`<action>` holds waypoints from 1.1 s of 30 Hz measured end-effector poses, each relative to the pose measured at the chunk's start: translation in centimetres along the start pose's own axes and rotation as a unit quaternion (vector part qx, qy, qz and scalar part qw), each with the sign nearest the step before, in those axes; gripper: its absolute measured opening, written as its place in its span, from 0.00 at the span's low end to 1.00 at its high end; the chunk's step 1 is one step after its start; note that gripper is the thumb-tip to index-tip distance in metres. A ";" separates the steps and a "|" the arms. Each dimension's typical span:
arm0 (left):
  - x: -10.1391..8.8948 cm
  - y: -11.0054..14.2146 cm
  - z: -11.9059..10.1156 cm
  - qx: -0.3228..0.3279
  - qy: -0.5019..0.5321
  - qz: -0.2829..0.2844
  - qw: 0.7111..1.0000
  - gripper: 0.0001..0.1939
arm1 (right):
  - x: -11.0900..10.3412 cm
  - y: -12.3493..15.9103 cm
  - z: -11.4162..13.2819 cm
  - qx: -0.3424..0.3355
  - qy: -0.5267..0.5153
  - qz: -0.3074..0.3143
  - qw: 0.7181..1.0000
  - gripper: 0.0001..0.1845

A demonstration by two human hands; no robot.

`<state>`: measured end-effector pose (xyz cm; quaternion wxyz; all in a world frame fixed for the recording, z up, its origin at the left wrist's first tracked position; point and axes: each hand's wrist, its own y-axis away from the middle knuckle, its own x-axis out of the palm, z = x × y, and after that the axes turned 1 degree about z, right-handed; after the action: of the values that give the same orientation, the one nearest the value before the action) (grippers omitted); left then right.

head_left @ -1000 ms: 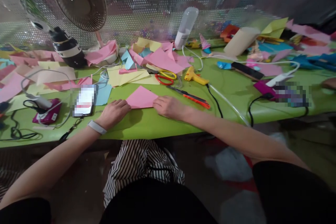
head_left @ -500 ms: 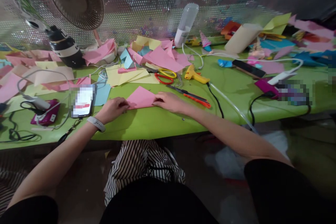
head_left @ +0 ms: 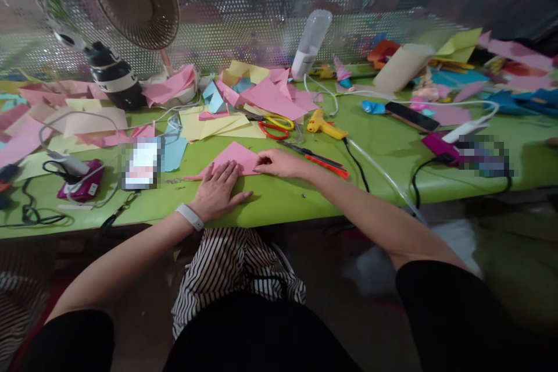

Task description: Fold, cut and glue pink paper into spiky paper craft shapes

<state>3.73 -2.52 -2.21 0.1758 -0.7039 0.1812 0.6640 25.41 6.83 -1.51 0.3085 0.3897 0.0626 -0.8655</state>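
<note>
A folded triangle of pink paper [head_left: 236,154] lies on the green tabletop [head_left: 261,203] in front of me. My left hand [head_left: 221,189] rests flat on the paper's left part, fingers stretched out and thumb apart, hiding some of its lower edge. At the paper's right corner, my right hand [head_left: 275,164] has its fingers pinched on the pink paper. Just beyond that hand lie a black-and-orange long tool [head_left: 320,161], scissors with red and yellow handles [head_left: 276,126] and a yellow glue gun [head_left: 325,124].
To the left are a phone [head_left: 142,164] and a magenta power block [head_left: 81,180] with cables. Behind sit loose coloured papers [head_left: 279,96], a fan [head_left: 136,3] and a black bottle [head_left: 114,78]. Rightward are a dark phone [head_left: 412,116] and another magenta block [head_left: 440,150].
My left hand has let go of the paper's left corner and moved right, now flat on the paper. My right hand stays at the right corner. The view has shifted slightly.
</note>
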 end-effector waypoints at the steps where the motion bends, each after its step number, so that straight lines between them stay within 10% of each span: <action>1: 0.0 0.0 0.1 0.001 0.004 0.000 1.000 0.40 | -0.1 -0.1 -0.1 0.003 -0.004 0.006 1.000 0.06; 10: 0.5 0.2 0.7 0.009 0.018 0.003 1.000 0.42 | -1.9 -0.7 -0.3 0.005 0.001 0.115 0.993 0.17; 33: 0.7 0.1 1.2 0.032 0.020 -0.022 0.999 0.42 | -6.0 2.6 -3.4 0.106 0.071 0.085 0.988 0.11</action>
<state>2.70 -2.00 -2.93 0.2092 -0.7148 0.1898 0.6397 32.08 8.83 0.79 0.3324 0.4842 -0.0412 -0.8083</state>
